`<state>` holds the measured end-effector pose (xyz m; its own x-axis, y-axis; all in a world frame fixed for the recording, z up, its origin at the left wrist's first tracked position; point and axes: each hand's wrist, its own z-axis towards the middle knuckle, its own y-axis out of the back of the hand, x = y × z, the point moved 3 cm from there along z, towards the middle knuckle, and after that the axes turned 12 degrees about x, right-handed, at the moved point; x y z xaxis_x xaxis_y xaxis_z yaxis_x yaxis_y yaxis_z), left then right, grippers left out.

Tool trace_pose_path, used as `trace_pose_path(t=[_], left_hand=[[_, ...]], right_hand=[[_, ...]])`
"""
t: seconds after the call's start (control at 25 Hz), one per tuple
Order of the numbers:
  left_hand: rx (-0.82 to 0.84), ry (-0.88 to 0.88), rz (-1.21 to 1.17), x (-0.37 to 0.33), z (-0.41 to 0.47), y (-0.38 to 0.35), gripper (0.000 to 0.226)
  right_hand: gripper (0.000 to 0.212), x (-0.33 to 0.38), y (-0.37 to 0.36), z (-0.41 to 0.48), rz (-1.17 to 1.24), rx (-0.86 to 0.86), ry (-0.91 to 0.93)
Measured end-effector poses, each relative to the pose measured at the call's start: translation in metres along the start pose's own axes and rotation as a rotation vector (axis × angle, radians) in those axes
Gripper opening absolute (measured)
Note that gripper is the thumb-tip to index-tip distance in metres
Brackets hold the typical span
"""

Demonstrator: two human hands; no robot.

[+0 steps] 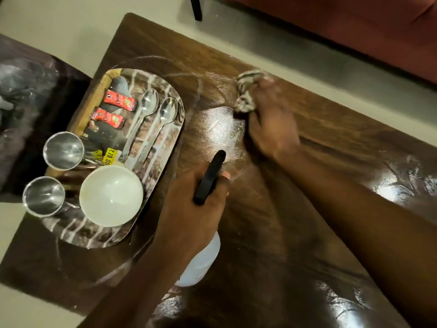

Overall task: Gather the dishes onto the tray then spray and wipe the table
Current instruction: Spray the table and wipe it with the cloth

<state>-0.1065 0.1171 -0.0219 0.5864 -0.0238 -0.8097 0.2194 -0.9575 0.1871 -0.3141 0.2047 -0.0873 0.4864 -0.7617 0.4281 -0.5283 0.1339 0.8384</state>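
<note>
My left hand (189, 209) grips a spray bottle (201, 261) with a black nozzle, held over the dark wooden table (272, 233). My right hand (272, 121) presses a striped cloth (248, 91) onto the table beside a wet, shiny patch (224, 129); the hand and cloth are blurred. To the left lies a patterned tray (170, 143). It carries a white bowl (111, 195), two steel cups (63, 150) (43, 196), two spoons (146, 114) (163, 124) and two red sachets (120, 101) (107, 118).
A dark chair seat (23, 110) stands off the table's left end. A reddish sofa (354, 27) runs along the far side beyond a strip of pale floor. A black leg (196, 8) stands at the top. Light glares on the table at the right.
</note>
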Motion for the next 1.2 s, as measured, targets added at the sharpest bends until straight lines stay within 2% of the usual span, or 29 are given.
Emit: trace_pose_path(t=[0.12, 0.16, 0.2, 0.24, 0.32, 0.4, 0.48, 0.52, 0.6, 0.68, 0.8, 0.84, 0.88, 0.92, 1.04, 1.08, 1.12, 1.2], left_hand=[[-0.001, -0.040, 0.026, 0.002, -0.005, 0.008, 0.040], [0.003, -0.049, 0.032, 0.002, -0.007, 0.010, 0.040], [0.006, -0.045, 0.026, 0.004, -0.010, 0.011, 0.040], [0.007, -0.030, 0.016, 0.007, -0.013, 0.012, 0.042], [0.013, 0.000, 0.007, 0.013, -0.020, 0.012, 0.049], [0.022, -0.004, 0.000, 0.019, -0.028, 0.012, 0.047], [0.026, -0.026, -0.023, 0.024, -0.036, 0.012, 0.040], [0.031, -0.036, -0.031, 0.028, -0.041, 0.013, 0.038], [0.044, -0.036, -0.020, 0.037, -0.052, 0.017, 0.040], [0.054, -0.016, 0.000, 0.049, -0.062, 0.022, 0.045], [0.091, -0.013, 0.037, 0.059, -0.078, 0.032, 0.040], [0.102, -0.004, 0.046, 0.062, -0.083, 0.036, 0.036], [0.115, 0.006, 0.053, 0.065, -0.087, 0.040, 0.030], [0.122, 0.009, 0.077, 0.070, -0.091, 0.043, 0.025], [0.131, 0.007, 0.146, 0.079, -0.100, 0.050, 0.023], [0.137, 0.005, 0.138, 0.082, -0.103, 0.052, 0.022], [0.146, 0.001, 0.125, 0.085, -0.105, 0.053, 0.022], [0.151, -0.021, 0.133, 0.094, -0.111, 0.058, 0.033]], right_hand=[[0.057, 0.043, -0.042, -0.058, -0.220, 0.337, 0.661], [0.054, 0.044, -0.046, -0.067, -0.281, 0.405, 0.851], [0.054, 0.040, -0.040, -0.063, -0.332, 0.440, 0.961], [0.056, 0.033, -0.032, -0.049, -0.383, 0.424, 0.941], [0.059, 0.017, -0.014, -0.009, -0.371, 0.264, 0.594], [0.059, 0.006, 0.008, 0.027, -0.217, 0.068, 0.217], [0.064, 0.007, 0.013, 0.041, -0.070, 0.008, 0.017], [0.066, 0.011, 0.010, 0.039, -0.037, 0.019, 0.008], [0.067, 0.022, -0.007, 0.009, -0.080, 0.081, 0.122], [0.069, 0.031, -0.034, -0.049, -0.200, 0.205, 0.349], [0.062, 0.027, -0.065, -0.132, -0.359, 0.407, 0.808], [0.061, 0.019, -0.064, -0.141, -0.393, 0.418, 0.870], [0.061, 0.009, -0.063, -0.141, -0.399, 0.375, 0.831], [0.061, 0.000, -0.060, -0.135, -0.362, 0.290, 0.695], [0.063, -0.002, -0.052, -0.112, -0.064, -0.060, 0.045], [0.066, 0.012, -0.057, -0.111, 0.039, -0.139, -0.115], [0.067, 0.032, -0.065, -0.113, 0.109, -0.172, -0.193], [0.069, 0.075, -0.090, -0.133, 0.110, -0.079, -0.121]])
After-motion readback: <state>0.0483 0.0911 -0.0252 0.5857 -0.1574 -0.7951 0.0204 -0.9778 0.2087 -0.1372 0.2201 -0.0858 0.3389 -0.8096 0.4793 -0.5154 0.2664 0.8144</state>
